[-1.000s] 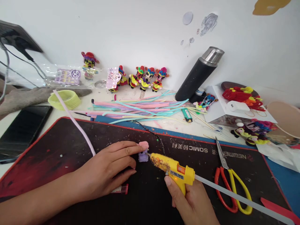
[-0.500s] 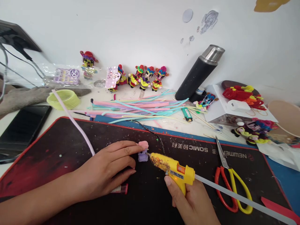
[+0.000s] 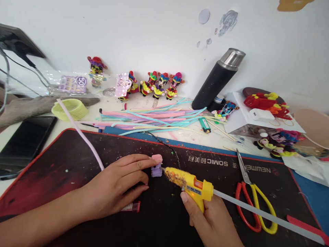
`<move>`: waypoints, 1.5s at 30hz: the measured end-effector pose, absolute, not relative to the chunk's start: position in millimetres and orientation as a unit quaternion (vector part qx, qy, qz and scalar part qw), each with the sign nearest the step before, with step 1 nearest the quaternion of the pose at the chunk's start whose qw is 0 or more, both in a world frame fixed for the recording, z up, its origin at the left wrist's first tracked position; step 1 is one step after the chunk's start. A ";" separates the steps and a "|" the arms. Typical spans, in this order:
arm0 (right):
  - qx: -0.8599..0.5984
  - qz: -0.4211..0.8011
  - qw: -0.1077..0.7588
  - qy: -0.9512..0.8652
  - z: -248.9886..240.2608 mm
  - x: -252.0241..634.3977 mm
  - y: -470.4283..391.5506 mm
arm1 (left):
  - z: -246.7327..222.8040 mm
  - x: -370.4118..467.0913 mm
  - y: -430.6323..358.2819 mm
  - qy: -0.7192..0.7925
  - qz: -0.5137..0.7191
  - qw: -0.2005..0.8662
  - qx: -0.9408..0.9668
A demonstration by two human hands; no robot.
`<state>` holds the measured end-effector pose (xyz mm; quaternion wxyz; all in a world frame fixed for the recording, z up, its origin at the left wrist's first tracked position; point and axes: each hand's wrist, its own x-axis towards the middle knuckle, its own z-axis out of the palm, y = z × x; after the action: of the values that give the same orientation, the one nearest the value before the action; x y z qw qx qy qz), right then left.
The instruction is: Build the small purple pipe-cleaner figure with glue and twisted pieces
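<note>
My right hand point(image 3: 212, 218) is wrapped round the handle of a yellow glue gun point(image 3: 189, 181). A long translucent glue stick point(image 3: 257, 209) sticks out of the gun's back end. The nozzle points left and meets, or nearly meets, the side of a small pink and purple fuzzy pipe-cleaner piece point(image 3: 156, 171) on the dark mat. With the fingertips of my left hand point(image 3: 119, 181) I hold down the pink upper part of this piece. A lilac pipe cleaner point(image 3: 82, 137) runs from the back left to behind my left hand. Under that hand a small red-ended item point(image 3: 135, 207) is partly hidden.
Scissors point(image 3: 246, 185) with red and yellow handles lie to the right on the mat point(image 3: 210, 192). Behind it are loose pastel pipe cleaners point(image 3: 154, 118), a green lighter point(image 3: 205, 125), a black flask point(image 3: 217, 82) and several small dolls point(image 3: 163, 85). A phone point(image 3: 25, 144) lies at left.
</note>
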<state>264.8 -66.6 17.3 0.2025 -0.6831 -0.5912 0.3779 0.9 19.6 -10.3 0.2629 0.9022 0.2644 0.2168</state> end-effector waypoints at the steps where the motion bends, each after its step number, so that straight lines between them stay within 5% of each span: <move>1: -0.685 0.380 0.203 -0.588 17.2 264.8 -67.0 | -10.3 0.8 19.6 0.265 0.216 0.263 0.902; 45: -0.682 0.372 0.224 -0.588 15.9 262.0 -66.4 | -9.5 2.0 19.9 0.263 0.226 0.263 0.900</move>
<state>262.0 -66.4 15.9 0.2245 -0.6821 -0.5879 0.3724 2.0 19.9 -9.5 0.2627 0.9004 0.2632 0.2259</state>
